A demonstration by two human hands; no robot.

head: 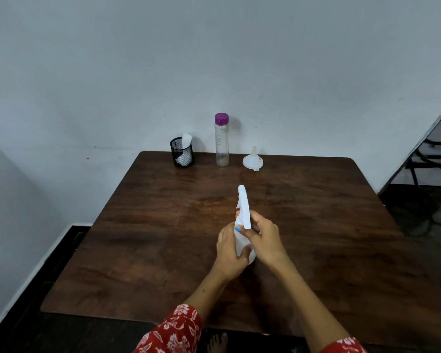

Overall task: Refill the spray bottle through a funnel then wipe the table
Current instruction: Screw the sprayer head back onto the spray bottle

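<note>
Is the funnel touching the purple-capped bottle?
Apart. The head view shows bare table between the funnel, inverted with its spout up, and the purple-capped bottle.

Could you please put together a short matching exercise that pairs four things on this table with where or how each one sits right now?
Things:
1. spray bottle
2. funnel
3. clear bottle
4. mesh cup

States:
A. stands upright with a purple cap on
B. rests wide end down, spout pointing up
C. holds a white cloth
D. gripped by both the left hand and the right hand

Pairs: 1-D, 2-B, 3-A, 4-C
</note>
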